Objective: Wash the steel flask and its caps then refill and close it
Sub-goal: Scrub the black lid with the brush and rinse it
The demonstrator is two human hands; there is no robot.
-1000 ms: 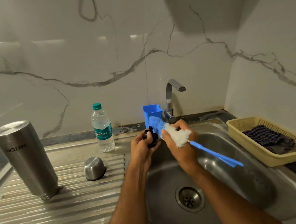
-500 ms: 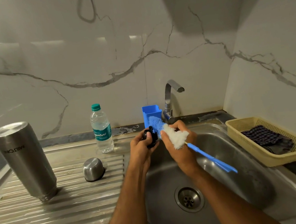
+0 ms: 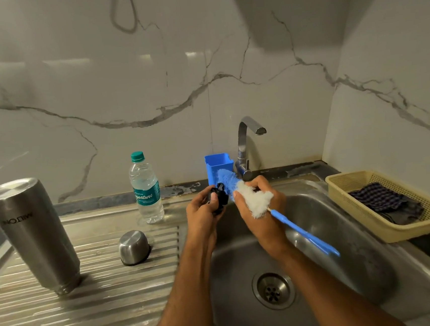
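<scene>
We observe both hands raised over the steel sink (image 3: 346, 229), close together at its rear edge. The left hand (image 3: 203, 214) is curled around a small black inner cap (image 3: 219, 196), thumb on top, holding it just in front of a blue plastic holder (image 3: 218, 166). The right hand (image 3: 260, 211) is clamped around the head of a bottle brush (image 3: 254, 201), gripping it at the white bristles; the blue bristle tip touches the black cap, and the blue handle slants down and to the right over the basin. The two hands are nearly touching, joined by the brush and cap between them.

We note the steel flask (image 3: 31, 233) standing inverted, mouth down and slightly tilted in this wide view, on the ribbed draining board of the counter (image 3: 91, 306), well to the left of the hands. Its lettering reads upside down. The steel outer cap (image 3: 134, 247) rests dome-up on the same board, between the flask and the sink. A plastic water bottle (image 3: 145, 190) with a green top stands upright behind it, near the wall.

The tap (image 3: 246, 146) stands at the back of the sink; we see no stream from its spout. A yellow basket (image 3: 398, 226) at the right holds a dark checked cloth (image 3: 380, 197). The drain (image 3: 273, 290) is uncovered.
</scene>
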